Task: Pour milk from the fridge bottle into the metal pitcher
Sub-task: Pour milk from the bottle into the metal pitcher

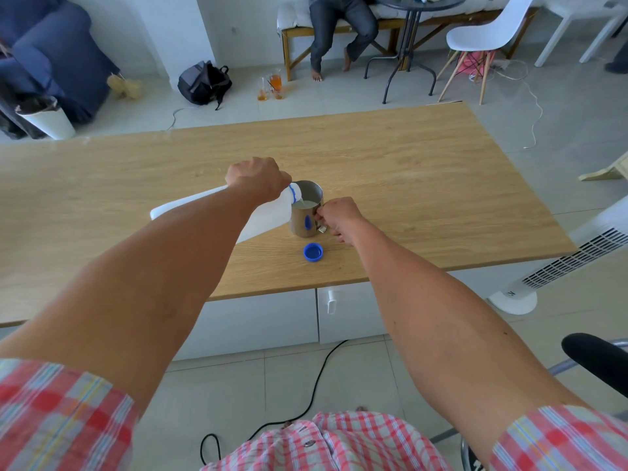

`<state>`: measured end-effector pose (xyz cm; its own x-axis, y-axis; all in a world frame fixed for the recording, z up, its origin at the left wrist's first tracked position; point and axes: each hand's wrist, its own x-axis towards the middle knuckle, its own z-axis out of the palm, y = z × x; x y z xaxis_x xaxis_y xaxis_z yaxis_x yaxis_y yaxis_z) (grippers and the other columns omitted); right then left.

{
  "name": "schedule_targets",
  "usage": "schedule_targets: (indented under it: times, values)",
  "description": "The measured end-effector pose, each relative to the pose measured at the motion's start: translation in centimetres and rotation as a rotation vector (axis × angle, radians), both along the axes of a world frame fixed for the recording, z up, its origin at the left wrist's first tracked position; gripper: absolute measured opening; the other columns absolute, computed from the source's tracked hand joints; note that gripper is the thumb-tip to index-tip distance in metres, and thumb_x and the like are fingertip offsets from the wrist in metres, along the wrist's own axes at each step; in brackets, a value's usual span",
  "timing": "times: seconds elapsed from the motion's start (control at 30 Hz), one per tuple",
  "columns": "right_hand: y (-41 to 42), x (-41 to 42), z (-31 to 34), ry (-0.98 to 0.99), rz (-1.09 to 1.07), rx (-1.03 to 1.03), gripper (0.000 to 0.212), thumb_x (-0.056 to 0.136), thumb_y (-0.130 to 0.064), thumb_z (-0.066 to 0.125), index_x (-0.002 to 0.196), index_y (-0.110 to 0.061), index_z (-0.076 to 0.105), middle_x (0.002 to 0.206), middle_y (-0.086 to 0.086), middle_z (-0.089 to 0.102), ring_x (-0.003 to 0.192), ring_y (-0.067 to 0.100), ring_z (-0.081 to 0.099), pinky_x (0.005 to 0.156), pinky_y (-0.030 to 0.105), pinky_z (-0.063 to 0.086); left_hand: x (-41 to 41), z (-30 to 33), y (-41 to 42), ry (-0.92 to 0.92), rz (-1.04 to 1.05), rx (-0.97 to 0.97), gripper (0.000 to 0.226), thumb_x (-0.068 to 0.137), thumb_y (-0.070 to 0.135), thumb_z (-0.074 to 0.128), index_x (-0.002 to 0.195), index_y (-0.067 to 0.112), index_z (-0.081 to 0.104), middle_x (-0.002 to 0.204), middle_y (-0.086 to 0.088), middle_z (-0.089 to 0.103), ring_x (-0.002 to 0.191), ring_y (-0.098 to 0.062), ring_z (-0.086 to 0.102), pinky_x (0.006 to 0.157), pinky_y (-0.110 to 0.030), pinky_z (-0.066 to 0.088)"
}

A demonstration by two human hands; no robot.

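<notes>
A white plastic milk bottle point(268, 219) lies tipped over, its blue-ringed mouth over the rim of the metal pitcher point(304, 220). A thin stream of milk runs into the pitcher, which holds white milk. My left hand point(256, 178) grips the bottle near its neck from above. On the pitcher's right side, my right hand point(338, 215) is closed on its handle. The pitcher stands upright on the wooden table point(424, 171). The bottle's blue cap point(313, 252) lies on the table just in front of the pitcher.
The table's front edge runs just below the cap. A white tower fan point(560, 263) stands at the right, a black cable point(319, 379) trails on the floor. A person sits on a bench behind, near a white chair point(482, 39) and a black backpack point(204, 81).
</notes>
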<state>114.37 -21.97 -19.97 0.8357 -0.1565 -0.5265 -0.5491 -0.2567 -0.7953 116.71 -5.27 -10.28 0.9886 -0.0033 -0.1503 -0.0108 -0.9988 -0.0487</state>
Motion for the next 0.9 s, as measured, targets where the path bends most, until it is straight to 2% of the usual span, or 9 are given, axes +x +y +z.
schedule_targets:
  times: [0.37, 0.53, 0.67, 0.9]
  values:
    - [0.04, 0.09, -0.30, -0.004, -0.001, -0.029, 0.022, 0.099, -0.005, 0.047, 0.099, -0.011, 0.068, 0.084, 0.010, 0.057, 0.046, 0.013, 0.033, 0.033, 0.012, 0.021, -0.14, 0.16, -0.11, -0.005, -0.005, -0.006, 0.034, 0.099, 0.039, 0.040, 0.089, 0.013, 0.059, 0.080, -0.006, 0.055, 0.079, -0.028, 0.056, 0.068, -0.036, 0.040]
    - [0.02, -0.05, -0.16, -0.014, -0.003, -0.027, 0.028, 0.099, -0.004, 0.047, 0.109, -0.004, 0.074, 0.086, 0.011, 0.059, 0.047, 0.013, 0.034, 0.031, 0.011, 0.021, -0.27, 0.28, -0.22, -0.003, -0.005, -0.003, 0.033, 0.100, 0.039, 0.040, 0.087, 0.014, 0.057, 0.079, -0.006, 0.054, 0.081, -0.029, 0.057, 0.070, -0.036, 0.040]
    - [0.01, -0.20, 0.02, -0.017, 0.011, -0.034, 0.024, 0.100, -0.002, 0.045, 0.100, -0.010, 0.068, 0.086, 0.012, 0.058, 0.046, 0.013, 0.032, 0.032, 0.011, 0.020, -0.33, 0.43, -0.39, 0.006, -0.003, 0.006, 0.032, 0.099, 0.038, 0.040, 0.085, 0.014, 0.056, 0.079, -0.006, 0.054, 0.078, -0.028, 0.055, 0.069, -0.036, 0.040]
    - [-0.01, -0.30, 0.23, -0.028, 0.044, -0.052, 0.024, 0.100, 0.001, 0.044, 0.096, -0.010, 0.065, 0.085, 0.013, 0.057, 0.045, 0.013, 0.031, 0.031, 0.012, 0.019, -0.31, 0.37, -0.39, 0.007, -0.006, 0.005, 0.032, 0.099, 0.037, 0.040, 0.093, 0.012, 0.060, 0.079, -0.005, 0.052, 0.080, -0.029, 0.056, 0.070, -0.036, 0.041]
